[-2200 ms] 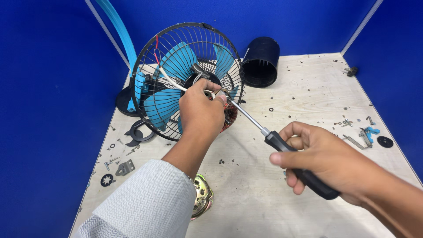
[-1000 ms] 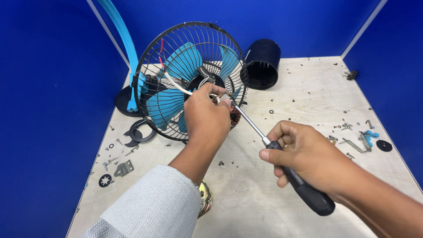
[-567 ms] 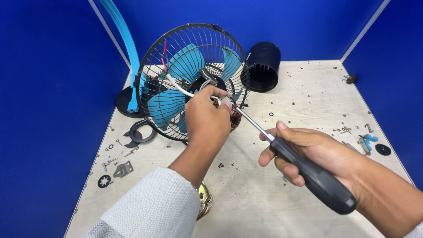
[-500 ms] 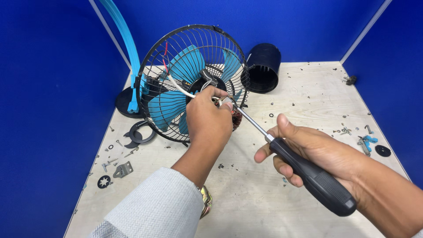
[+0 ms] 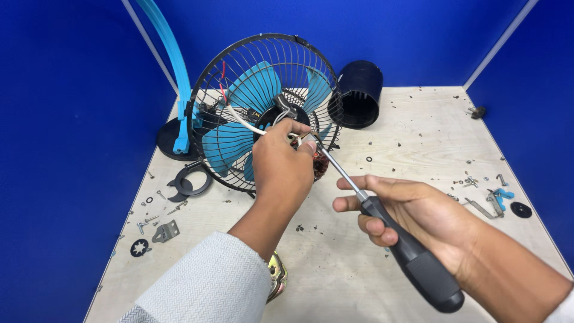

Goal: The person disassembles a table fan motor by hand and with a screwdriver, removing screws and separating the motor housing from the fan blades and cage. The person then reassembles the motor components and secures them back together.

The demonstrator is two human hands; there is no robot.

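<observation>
Leftmost, loose screws (image 5: pixel 156 214) on the counter (image 5: pixel 418 131). Fan (image 5: pixel 263 110) stands mid-left (cage upright). Left hand (image 5: pixel 281 164), fingers pinched on the motor (image 5: pixel 317 162). Right hand (image 5: pixel 418 215), fingers wrapped around a screwdriver (image 5: pixel 412 260), tip at the motor.

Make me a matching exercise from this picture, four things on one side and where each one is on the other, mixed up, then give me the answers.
Things:
1. screwdriver
2. black cylinder housing
3. star-shaped washer
4. fan blades

Places:
A. behind the wire guard
B. in the right hand
C. near the table's left edge
D. at the back, right of the fan

The left hand grips the motor at the fan's hub.

Pairs: 1-B, 2-D, 3-C, 4-A
</observation>
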